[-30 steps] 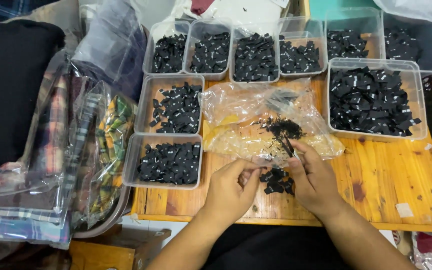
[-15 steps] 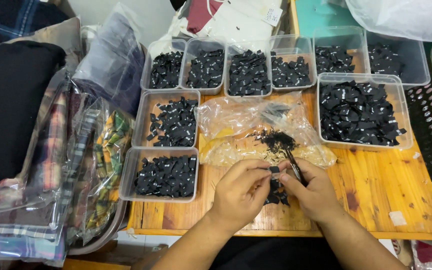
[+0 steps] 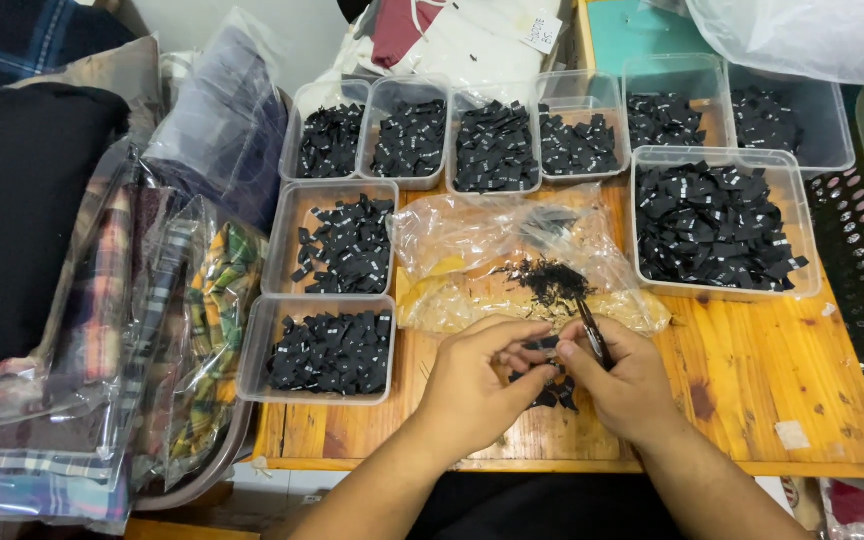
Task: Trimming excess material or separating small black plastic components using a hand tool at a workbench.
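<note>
Both hands work close together at the near edge of the wooden table (image 3: 752, 390). Left hand (image 3: 472, 385): fingers curled in, tips pinched on a small black tag (image 3: 542, 345) held between the two hands. Right hand (image 3: 632, 385): closed around a slim dark tool (image 3: 592, 335), likely tweezers or snips, whose long axis runs up and slightly leftward, away from the person, tip projecting past the knuckles. The right thumb meets the left fingertips at the tag; which hand carries more of it I cannot tell.

Directly under the fingers: a small heap of black tags (image 3: 552, 392) on bare wood.

Just beyond the fingertips: a crumpled clear plastic bag (image 3: 482, 250) with loose dark trimmings (image 3: 552, 280) on it.

Left of the fingers: two clear trays (image 3: 252, 350), stacked near to far, part-filled with tags.

Right and beyond: a larger tray (image 3: 807, 250), well filled.

Farthest: a row of smaller trays (image 3: 497, 95) along the back edge. Bagged plaid fabric (image 3: 192, 320) at far left.
</note>
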